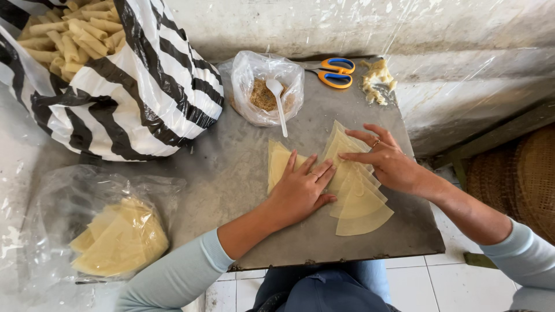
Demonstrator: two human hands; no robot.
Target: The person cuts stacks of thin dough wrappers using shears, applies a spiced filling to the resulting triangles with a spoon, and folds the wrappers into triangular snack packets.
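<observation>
Here, both hands lie open and flat on pale yellow wrapper sheets spread on a grey board (pixel 231 173). The left hand (pixel 300 188) presses with its fingers stretched on the place where 2 groups of sheets meet, and it grips nothing. The right hand (pixel 388 162) also is open, its fingertips touching the fanned stack of wedge-shaped wrappers (pixel 357 199); I count about 5 overlapping edges in this fan, but the exact number I cannot tell. Just left of it, partly under the left hand, lies 1 smaller folded pile of wrappers (pixel 277 162).

Behind the hands stands 1 clear plastic bag of brown crumbly filling (pixel 260 95) with 1 white spoon (pixel 278 104) leaning in it. Beside it, near the wall, lies 1 pair of scissors (pixel 334 72) with orange and blue handles, and to the right 1 small lump of pale dough scraps (pixel 377 81).

At the top left, 1 black and white striped bag (pixel 133 86) holds many finished rolls (pixel 69 34), too many to count. At the lower left, 1 clear bag with spare wrappers (pixel 118 237) lies well apart from the hands.
</observation>
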